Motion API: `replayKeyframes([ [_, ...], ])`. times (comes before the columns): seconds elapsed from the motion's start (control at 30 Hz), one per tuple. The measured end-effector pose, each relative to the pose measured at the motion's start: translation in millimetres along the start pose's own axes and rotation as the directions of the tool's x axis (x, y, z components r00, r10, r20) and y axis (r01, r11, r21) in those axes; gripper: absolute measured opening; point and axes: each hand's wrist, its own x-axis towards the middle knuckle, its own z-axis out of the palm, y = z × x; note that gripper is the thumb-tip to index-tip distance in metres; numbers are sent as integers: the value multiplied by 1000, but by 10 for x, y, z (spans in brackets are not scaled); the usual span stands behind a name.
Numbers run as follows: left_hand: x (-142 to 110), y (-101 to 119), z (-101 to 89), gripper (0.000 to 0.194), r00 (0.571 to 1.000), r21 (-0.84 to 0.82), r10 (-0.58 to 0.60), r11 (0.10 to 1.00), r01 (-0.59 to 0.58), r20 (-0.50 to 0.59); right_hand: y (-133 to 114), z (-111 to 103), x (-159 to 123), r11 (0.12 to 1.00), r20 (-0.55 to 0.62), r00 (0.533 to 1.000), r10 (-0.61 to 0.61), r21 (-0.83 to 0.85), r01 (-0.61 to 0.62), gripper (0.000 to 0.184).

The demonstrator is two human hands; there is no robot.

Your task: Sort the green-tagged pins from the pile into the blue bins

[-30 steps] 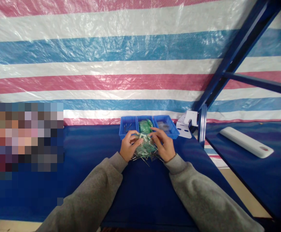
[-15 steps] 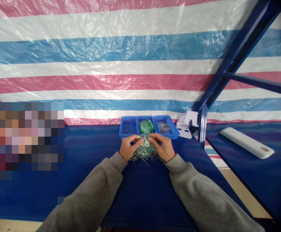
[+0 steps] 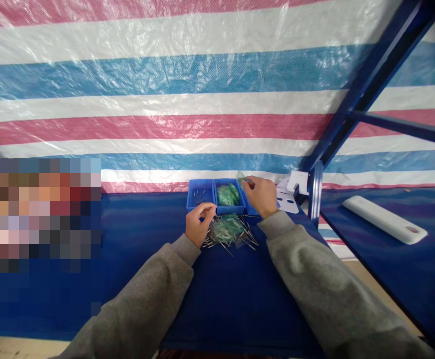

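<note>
My right hand (image 3: 261,194) is raised over the right compartment of the blue divided tray (image 3: 215,197), pinching a small translucent green plastic bag (image 3: 241,177). Nearer to me, my left hand (image 3: 198,224) hovers at the left edge of a pile, thumb and fingertips drawn together; whatever they hold is too small to make out. In that pile, green-tinted plastic bags (image 3: 228,228) lie among many thin metal rods (image 3: 251,237). The tray's middle compartment has more green plastic bags (image 3: 228,195), and a few thin metal pieces (image 3: 199,196) lie in the left one. My right hand partly hides the right compartment.
White cut-out pieces (image 3: 290,192) stand right of the tray beside a blue metal post (image 3: 316,192). A long white plastic object (image 3: 384,219) lies on another blue surface at right. Behind hangs a striped sheet (image 3: 165,129). The left side is pixelated.
My hands have parted. The right one has moved up and right from the pile with the green bag, uncovering rods; the left stays near its place.
</note>
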Motion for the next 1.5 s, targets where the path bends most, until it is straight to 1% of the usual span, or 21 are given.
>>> replayKeyframes([
  [0.07,1,12,-8,23,1000,21,11,1000,-11,-8,-32,91,160,990,143,988,-51,-122,69,30],
  [0.13,6,17,-21,23,1000,36,15,999,-15,-20,-63,203,274,971,271,954,-130,-160,178,26],
  [0.2,10,14,-34,23,999,43,19,999,-18,-27,-84,304,343,950,368,909,-194,-162,269,23],
  [0.33,7,3,-39,23,1000,39,17,999,-16,-10,-115,386,365,925,472,845,-253,-137,354,20],
  [0.4,3,8,-38,24,1000,36,17,999,-17,0,-138,359,331,919,484,832,-270,-127,373,21],
  [0.43,3,14,-40,24,1000,39,19,999,-19,1,-149,332,308,918,469,838,-281,-124,377,22],
  [0.47,4,20,-45,24,1000,43,20,999,-20,-2,-159,296,280,920,427,857,-289,-123,371,23],
  [0.57,17,30,-71,24,1000,53,17,998,-16,-17,-168,155,176,948,203,937,-285,-88,307,30],
  [0.63,27,23,-88,24,1000,54,9,999,-8,-26,-160,49,76,959,119,953,-280,-8,283,29],
  [0.67,30,15,-93,25,1000,50,4,999,-3,-26,-156,1,14,958,123,950,-285,45,282,27],
  [0.7,32,6,-95,26,1000,42,-3,999,4,-24,-153,-40,-57,951,160,938,-306,100,293,24],
  [0.77,28,-11,-90,31,1000,7,-20,1000,21,-19,-157,-95,-215,921,272,886,-375,214,324,17],
  [0.83,18,-20,-79,42,999,-57,-39,998,38,-25,-170,-108,-379,907,352,843,-407,261,329,9],
  [0.9,9,-21,-71,52,998,-126,-50,991,44,-42,-188,-92,-522,896,389,812,-434,279,345,6],
  [0.97,5,-15,-70,56,997,-166,-55,985,45,-54,-209,-69,-630,873,407,778,-478,319,369,9],
  [1.07,13,-12,-76,58,995,-164,-62,985,49,-76,-252,-55,-732,835,394,745,-538,367,409,13],
  [1.17,29,-27,-88,57,996,-144,-51,989,39,-77,-305,-65,-794,818,424,703,-571,370,441,7],
  [1.27,42,-53,-101,55,998,-86,-52,995,49,-36,-339,-78,-847,839,506,669,-544,328,435,10],
  [1.37,48,-70,-105,53,998,-1,-55,998,55,-6,-352,-94,-900,873,585,653,-481,251,418,15],
  [1.43,47,-70,-101,51,999,31,-51,998,51,5,-363,-110,-936,895,630,652,-422,176,409,17],
  [1.5,40,-61,-92,50,999,48,-44,998,43,24,-388,-131,-966,909,654,662,-366,98,405,16],
])
